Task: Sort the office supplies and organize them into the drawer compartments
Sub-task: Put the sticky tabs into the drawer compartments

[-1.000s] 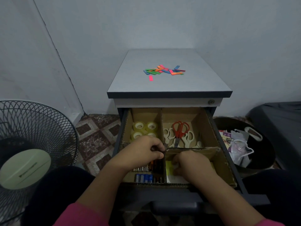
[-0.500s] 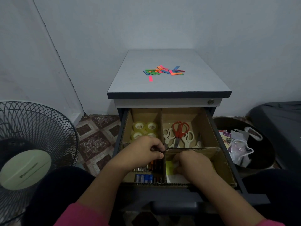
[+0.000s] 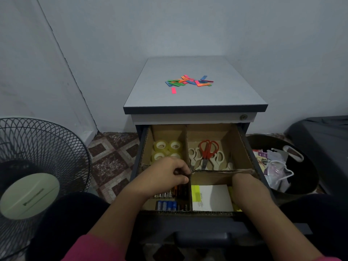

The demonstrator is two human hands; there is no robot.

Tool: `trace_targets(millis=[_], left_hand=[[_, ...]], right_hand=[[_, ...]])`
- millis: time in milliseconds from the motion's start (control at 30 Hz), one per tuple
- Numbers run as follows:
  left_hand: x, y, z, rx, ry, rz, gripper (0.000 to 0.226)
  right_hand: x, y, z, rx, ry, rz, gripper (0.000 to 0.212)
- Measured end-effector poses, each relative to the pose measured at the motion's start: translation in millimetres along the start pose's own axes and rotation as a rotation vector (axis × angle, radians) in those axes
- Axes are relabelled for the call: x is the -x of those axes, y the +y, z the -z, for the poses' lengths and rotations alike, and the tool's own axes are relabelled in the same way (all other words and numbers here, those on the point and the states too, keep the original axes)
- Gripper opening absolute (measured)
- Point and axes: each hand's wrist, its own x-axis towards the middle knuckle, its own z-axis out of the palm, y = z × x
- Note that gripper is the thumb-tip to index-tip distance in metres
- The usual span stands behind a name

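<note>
At lower centre of the frame our left hand (image 3: 169,174) pinches the cardboard divider (image 3: 188,147) of the open drawer (image 3: 216,223), over the batteries (image 3: 166,205). Our right hand (image 3: 244,183) reaches down beside the paper pad (image 3: 212,196), grip hidden. Tape rolls (image 3: 167,149) and scissors (image 3: 207,153) fill the back compartments; coloured strips (image 3: 188,82) lie on the cabinet (image 3: 195,108), a fan (image 3: 37,166) lower left.

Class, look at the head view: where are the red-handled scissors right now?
The red-handled scissors lie in the drawer's back right compartment, on top of the white-handled scissors, right of the tape rolls.

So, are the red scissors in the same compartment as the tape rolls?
No, the red scissors lie in the back right compartment with pale-handled scissors, while the tape rolls sit in the back left one.
</note>
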Motion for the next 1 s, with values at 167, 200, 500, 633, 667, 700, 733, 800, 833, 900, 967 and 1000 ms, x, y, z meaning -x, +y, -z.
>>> trace_targets(millis=[167,200,500,633,667,700,733,800,833,900,967,1000], left_hand=[[-0.9,-1.3,0.0,-0.002,-0.006,-0.001,0.017],[-0.9,-1.3,0.1,-0.005,-0.007,-0.003,0.017],[-1.9,-2.9,-0.1,0.000,-0.016,0.001,0.017],[-1.8,-3.3,-0.1,-0.001,-0.018,-0.004,0.017],[-1.9,-3.5,-0.1,-0.001,-0.016,-0.004,0.017],[-2.0,-3.7,-0.3,-0.001,-0.014,-0.001,0.017],[-2.3,-3.6,-0.5,0.000,-0.014,0.002,0.017],[-2.5,-3.6,-0.9,0.001,-0.016,0.007,0.016],[-2.3,-3.6,-1.1,0.002,-0.016,0.009,0.016],[-1.2,-2.7,-1.0,0.006,-0.013,0.014,0.016],[-0.4,-1.4,-0.6,0.007,-0.007,0.020,0.016],[-0.1,-0.7,-0.5,0.007,-0.005,0.022,0.016]], right_hand=[[1.8,-0.8,2.9,0.012,-0.012,-0.004,0.022],[4.8,0.6,3.2,0.021,-0.004,0.006,0.021],[8.7,-11.1,10.1,-0.096,-0.067,0.098,0.020],[10.2,-11.3,8.4,-0.077,-0.066,0.138,0.022],[10.1,-9.9,8.7,-0.054,-0.073,0.148,0.024],[10.0,-8.4,9.2,-0.041,-0.080,0.158,0.027],[10.5,-7.8,10.2,-0.034,-0.095,0.163,0.030],[10.6,-7.7,10.2,-0.036,-0.113,0.181,0.036],[9.7,-8.3,9.8,-0.043,-0.117,0.192,0.038],[8.4,-10.9,8.2,-0.060,-0.112,0.214,0.040],[8.8,-14.4,6.5,-0.060,-0.100,0.238,0.043],[8.7,-15.8,5.2,-0.061,-0.098,0.254,0.044]])
